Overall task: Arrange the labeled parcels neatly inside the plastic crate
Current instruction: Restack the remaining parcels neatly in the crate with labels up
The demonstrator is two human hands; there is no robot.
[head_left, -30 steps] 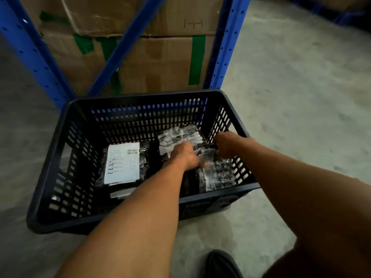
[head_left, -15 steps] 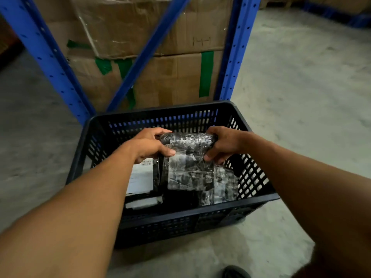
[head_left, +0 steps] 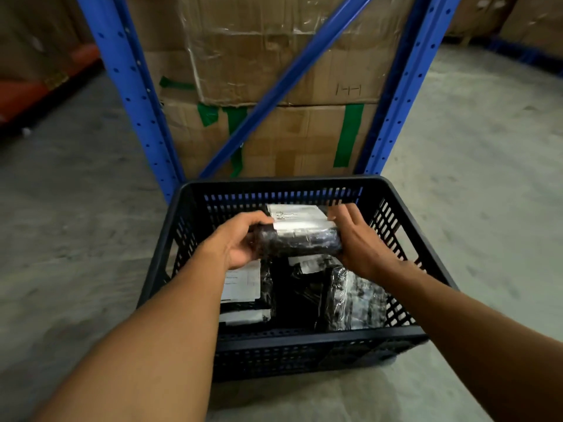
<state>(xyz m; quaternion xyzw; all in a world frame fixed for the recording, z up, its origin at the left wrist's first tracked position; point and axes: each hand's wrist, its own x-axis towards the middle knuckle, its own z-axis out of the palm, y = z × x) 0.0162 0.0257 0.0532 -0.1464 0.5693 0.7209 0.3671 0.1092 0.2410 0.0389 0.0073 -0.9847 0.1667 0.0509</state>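
Note:
A dark plastic crate (head_left: 307, 339) stands on the concrete floor. Above its middle I hold a black plastic-wrapped parcel (head_left: 300, 239) flat, white label facing up. My left hand (head_left: 240, 242) grips its left end. My right hand (head_left: 355, 239) presses against its right end with fingers spread. Inside the crate, a parcel with a white label (head_left: 243, 287) lies at the left, a shiny wrapped parcel (head_left: 356, 296) stands at the right, and another dark parcel (head_left: 307, 264) lies between them, mostly hidden.
A blue steel rack frame (head_left: 134, 99) with a diagonal brace rises right behind the crate. Stacked cardboard boxes (head_left: 274, 132) with green tape fill it. Bare concrete floor (head_left: 472, 178) stretches to the right and left. An orange beam (head_left: 27, 89) is at far left.
Both hands have lifted the parcel out of the crate's right side and turned it flat, so its white label faces up. My view has tilted upward.

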